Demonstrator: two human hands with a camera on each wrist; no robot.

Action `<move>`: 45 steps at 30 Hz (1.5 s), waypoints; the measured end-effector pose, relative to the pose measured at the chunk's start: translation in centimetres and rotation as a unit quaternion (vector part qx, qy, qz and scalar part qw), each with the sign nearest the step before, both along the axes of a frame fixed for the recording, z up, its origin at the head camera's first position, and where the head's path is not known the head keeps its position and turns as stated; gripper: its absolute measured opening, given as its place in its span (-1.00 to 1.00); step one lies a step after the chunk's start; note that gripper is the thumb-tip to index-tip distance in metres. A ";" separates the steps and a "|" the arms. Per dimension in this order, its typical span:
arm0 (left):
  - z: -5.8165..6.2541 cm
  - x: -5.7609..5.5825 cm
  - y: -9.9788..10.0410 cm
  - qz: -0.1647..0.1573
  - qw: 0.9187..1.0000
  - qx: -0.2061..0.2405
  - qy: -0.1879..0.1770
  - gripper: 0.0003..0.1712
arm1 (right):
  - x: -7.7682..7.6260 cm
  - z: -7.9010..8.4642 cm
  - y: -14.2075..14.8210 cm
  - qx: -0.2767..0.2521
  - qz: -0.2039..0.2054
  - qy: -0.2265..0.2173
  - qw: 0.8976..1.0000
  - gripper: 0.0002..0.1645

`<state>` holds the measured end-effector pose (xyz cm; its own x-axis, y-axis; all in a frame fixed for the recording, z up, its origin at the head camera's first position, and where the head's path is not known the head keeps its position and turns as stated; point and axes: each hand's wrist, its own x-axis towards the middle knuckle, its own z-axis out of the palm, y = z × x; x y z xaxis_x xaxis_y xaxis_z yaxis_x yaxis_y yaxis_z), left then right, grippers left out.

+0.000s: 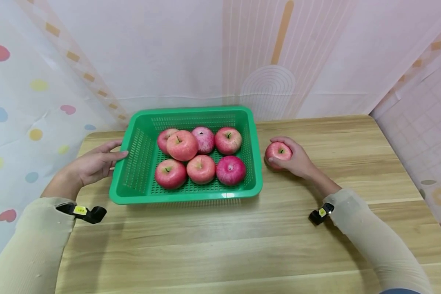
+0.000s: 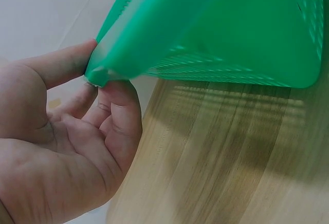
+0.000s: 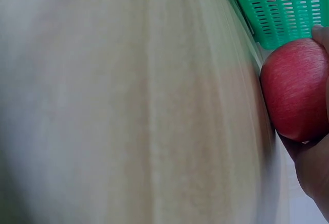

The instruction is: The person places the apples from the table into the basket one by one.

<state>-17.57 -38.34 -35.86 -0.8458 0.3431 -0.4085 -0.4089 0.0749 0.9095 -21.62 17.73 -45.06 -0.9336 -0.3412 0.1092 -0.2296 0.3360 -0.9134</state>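
Note:
A green plastic basket [image 1: 143, 199] stands on the table with several red and pink apples [image 1: 202, 169] inside, one of them resting on top of others. At its left end my left hand [image 1: 97, 162] pinches the rim, thumb above and fingers curled below, as the left wrist view [image 2: 77, 147] also shows. My right hand [image 1: 297, 160] holds a single red apple [image 1: 278, 152] just right of the basket, fingers behind it and thumb in front. In the right wrist view the apple [image 3: 295, 90] is close to the basket's slotted wall, with the hand partly cut off.
The wooden table [image 1: 213, 253] extends in front of the basket and to the right. A patterned wall covering [image 1: 183, 53] rises directly behind the table, with more of it at the left and right sides.

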 end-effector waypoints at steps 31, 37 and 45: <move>-0.4 -0.1 -0.3 -0.002 1.000 0.010 0.001 -0.65 | -0.8 1.5 -0.4 -0.009 -0.003 0.021 1.000 -0.37; -0.4 0.0 -0.3 -0.003 1.000 0.010 0.000 -0.65 | -1.2 3.2 -0.2 0.016 0.002 0.023 1.000 -0.38; -0.3 -0.1 -0.3 -0.004 1.000 0.010 0.002 -0.64 | -1.8 5.6 -0.4 0.022 0.005 0.051 0.998 -0.38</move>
